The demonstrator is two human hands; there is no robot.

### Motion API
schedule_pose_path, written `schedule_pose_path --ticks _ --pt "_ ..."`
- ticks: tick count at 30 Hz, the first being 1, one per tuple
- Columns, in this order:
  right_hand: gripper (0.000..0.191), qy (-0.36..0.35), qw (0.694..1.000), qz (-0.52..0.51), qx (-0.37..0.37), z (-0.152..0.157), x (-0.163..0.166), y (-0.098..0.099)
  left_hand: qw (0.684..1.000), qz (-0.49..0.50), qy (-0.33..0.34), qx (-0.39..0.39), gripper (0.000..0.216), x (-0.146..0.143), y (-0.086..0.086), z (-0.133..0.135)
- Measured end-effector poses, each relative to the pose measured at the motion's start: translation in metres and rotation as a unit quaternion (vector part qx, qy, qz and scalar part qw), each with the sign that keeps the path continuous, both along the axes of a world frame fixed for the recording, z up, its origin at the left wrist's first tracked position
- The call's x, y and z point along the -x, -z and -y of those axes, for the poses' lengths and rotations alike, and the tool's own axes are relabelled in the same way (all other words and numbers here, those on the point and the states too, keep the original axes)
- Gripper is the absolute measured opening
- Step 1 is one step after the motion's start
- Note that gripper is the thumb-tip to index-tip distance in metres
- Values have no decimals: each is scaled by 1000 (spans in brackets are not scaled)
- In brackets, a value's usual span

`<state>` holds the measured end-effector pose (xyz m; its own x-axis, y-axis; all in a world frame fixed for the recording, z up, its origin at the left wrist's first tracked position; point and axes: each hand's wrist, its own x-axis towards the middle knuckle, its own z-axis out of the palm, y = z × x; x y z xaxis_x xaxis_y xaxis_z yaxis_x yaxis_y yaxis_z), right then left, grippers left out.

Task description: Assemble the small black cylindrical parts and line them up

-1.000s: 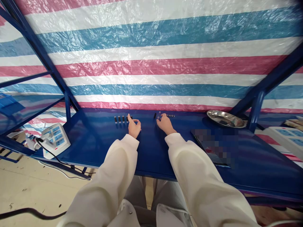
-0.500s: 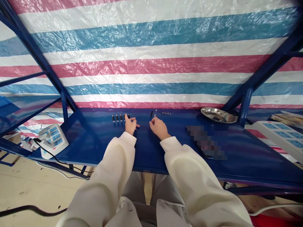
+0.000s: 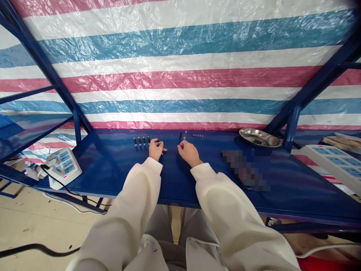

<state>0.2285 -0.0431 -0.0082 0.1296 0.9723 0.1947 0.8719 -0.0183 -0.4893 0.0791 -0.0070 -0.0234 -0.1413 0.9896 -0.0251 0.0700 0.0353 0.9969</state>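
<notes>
On the blue metal shelf (image 3: 118, 169), several small dark cylinders (image 3: 141, 141) stand in a row near the back. My left hand (image 3: 155, 149) rests just right of that row, fingers curled, fingertips pinched on one more small dark cylinder (image 3: 158, 140). My right hand (image 3: 188, 152) lies a little to the right, fingers curled inward; what they hold is hidden. Just beyond it stand a dark piece (image 3: 181, 136) and a pale piece (image 3: 185, 134). A short line of tiny silver parts (image 3: 197, 135) lies further right.
A steel dish (image 3: 260, 137) sits at the back right by a blue upright. A blurred flat item (image 3: 244, 170) lies right of my right arm. White power strips sit at the left (image 3: 63, 165) and right (image 3: 332, 162). A striped tarp hangs behind.
Both hands have drawn back slightly from the small parts at the back. My left index finger, raised before, has curled down onto a cylinder. My view has shifted a little.
</notes>
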Motion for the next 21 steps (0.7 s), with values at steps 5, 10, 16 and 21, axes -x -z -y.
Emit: schedule_pose_path --ticks 5,10,16,21 --pt "13 -8 999 -30 -22 0 1 1 999 5 30 -39 21 -2 -4 5" --pt "19 -12 990 -129 -59 1 3 3 987 88 113 -70 35 -7 -10 12" --pt "40 -115 933 -333 -74 1 6 6 975 124 180 -45 46 -8 -17 19" --pt "45 -91 924 -354 -111 1 6 6 967 123 218 -41 47 -9 -16 21"
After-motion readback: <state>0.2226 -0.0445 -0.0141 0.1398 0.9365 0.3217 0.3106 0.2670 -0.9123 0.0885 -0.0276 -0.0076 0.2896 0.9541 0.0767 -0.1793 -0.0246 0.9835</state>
